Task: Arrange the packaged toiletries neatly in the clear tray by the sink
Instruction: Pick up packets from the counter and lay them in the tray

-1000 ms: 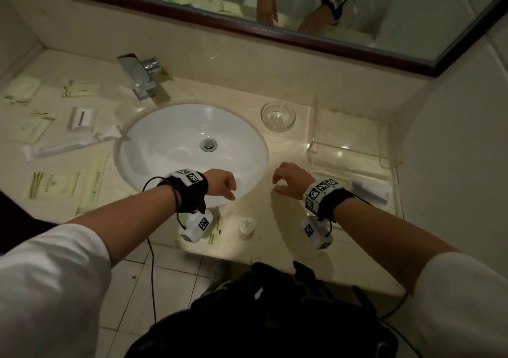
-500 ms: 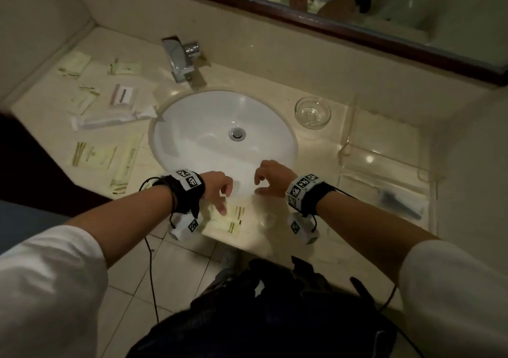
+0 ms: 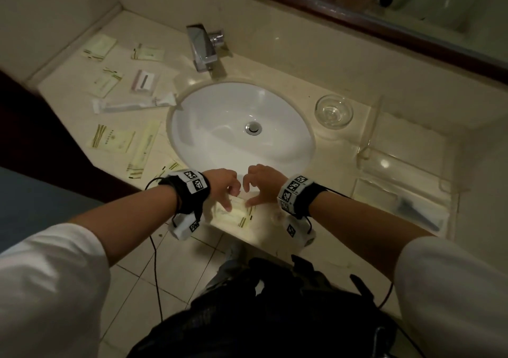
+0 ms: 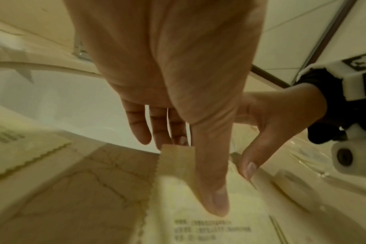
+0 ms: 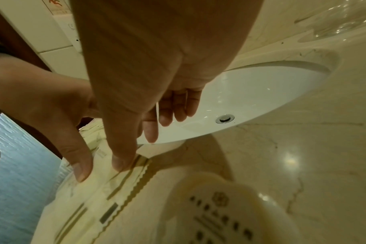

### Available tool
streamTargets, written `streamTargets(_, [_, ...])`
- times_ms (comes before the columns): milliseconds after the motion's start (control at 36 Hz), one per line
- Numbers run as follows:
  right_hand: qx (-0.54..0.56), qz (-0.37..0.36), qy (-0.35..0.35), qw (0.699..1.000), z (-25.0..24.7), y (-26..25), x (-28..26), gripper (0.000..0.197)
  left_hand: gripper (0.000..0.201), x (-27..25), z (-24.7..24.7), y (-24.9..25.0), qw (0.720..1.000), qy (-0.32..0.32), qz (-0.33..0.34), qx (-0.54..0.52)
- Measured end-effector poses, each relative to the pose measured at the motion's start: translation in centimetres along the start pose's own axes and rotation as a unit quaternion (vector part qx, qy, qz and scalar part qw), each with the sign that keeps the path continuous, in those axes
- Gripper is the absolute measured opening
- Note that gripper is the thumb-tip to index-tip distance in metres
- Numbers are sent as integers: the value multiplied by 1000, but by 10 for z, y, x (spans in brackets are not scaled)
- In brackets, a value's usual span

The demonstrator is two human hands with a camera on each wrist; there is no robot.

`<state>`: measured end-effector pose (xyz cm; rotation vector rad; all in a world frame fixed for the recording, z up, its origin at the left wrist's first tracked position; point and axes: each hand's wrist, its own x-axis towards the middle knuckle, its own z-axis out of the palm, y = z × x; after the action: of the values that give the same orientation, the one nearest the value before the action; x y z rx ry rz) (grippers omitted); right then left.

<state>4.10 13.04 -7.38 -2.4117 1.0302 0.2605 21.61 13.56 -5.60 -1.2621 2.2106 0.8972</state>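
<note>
A pale yellow packet (image 3: 236, 216) lies on the counter's front edge, just before the sink (image 3: 220, 115). My left hand (image 3: 232, 199) pinches its far corner. In the left wrist view the thumb (image 4: 215, 198) lies on the packet (image 4: 198, 227), with the fingers behind the raised corner. My right hand (image 3: 248, 196) touches the same packet (image 5: 107, 189) with its thumb tip (image 5: 121, 163), its fingers hanging over the sink rim. The clear tray (image 3: 375, 126) stands at the right. Its front section holds a dark item in clear wrap (image 3: 415, 210).
Several more packets (image 3: 111, 139) and a wrapped toothbrush (image 3: 134, 104) lie scattered left of the sink. A small round white lid (image 5: 215, 206) sits by my right wrist. A glass bowl (image 3: 334, 111) stands between sink and tray. The faucet (image 3: 203, 47) is behind.
Both hands have come together and dropped from loose fists above the counter onto the yellow packet at the front edge. My head has tilted further down and left.
</note>
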Motion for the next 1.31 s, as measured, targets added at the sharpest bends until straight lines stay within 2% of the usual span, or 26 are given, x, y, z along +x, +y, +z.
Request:
streamTargets(83, [34, -2, -4, 999, -1, 1, -3, 28, 28, -1, -1, -2, 998, 7, -2, -59])
streamTargets(167, [78, 10, -3, 997, -3, 5, -6, 23, 28, 0, -5, -4, 996, 22, 1, -91])
streamTargets(278, [149, 56, 28, 987, -12, 14, -13, 20, 31, 2, -18, 0, 989, 58, 1, -132])
streamTargets(361, [219, 108, 56, 968, -25, 23, -25, 9, 32, 6, -32, 5, 977, 88, -3, -196])
streamTargets(417, [291, 141, 84, 943, -33, 31, -33, 8, 26, 10, -41, 9, 961, 111, -6, -251])
streamTargets(528, [438, 195, 148, 865, -44, 43, -53, 9, 24, 18, -56, 29, 923, 143, 11, -358])
streamTargets(667, [572, 257, 214, 749, -53, 53, -87, 16, 21, 37, -64, 63, 874, 132, 13, -467])
streamTargets(750, [600, 267, 231, 718, -49, 62, -108, 18, 17, 48, -66, 86, 847, 125, 7, -517])
streamTargets(806, [608, 268, 254, 703, -43, 69, -123, 19, 17, 56, -66, 102, 839, 106, 8, -533])
streamTargets(889, [594, 292, 294, 690, -36, 76, -145, 20, 14, 68, -65, 125, 838, 97, 7, -538])
streamTargets(1111, [488, 384, 373, 689, -14, 97, -197, 16, 18, 101, -56, 185, 825, 99, -4, -557])
streamTargets(1194, [455, 421, 366, 694, -6, 107, -215, 27, 22, 114, -51, 203, 846, 99, -8, -523])
streamTargets(1305, [399, 455, 360, 710, 3, 117, -235, 25, 22, 127, -47, 222, 871, 108, -9, -480])
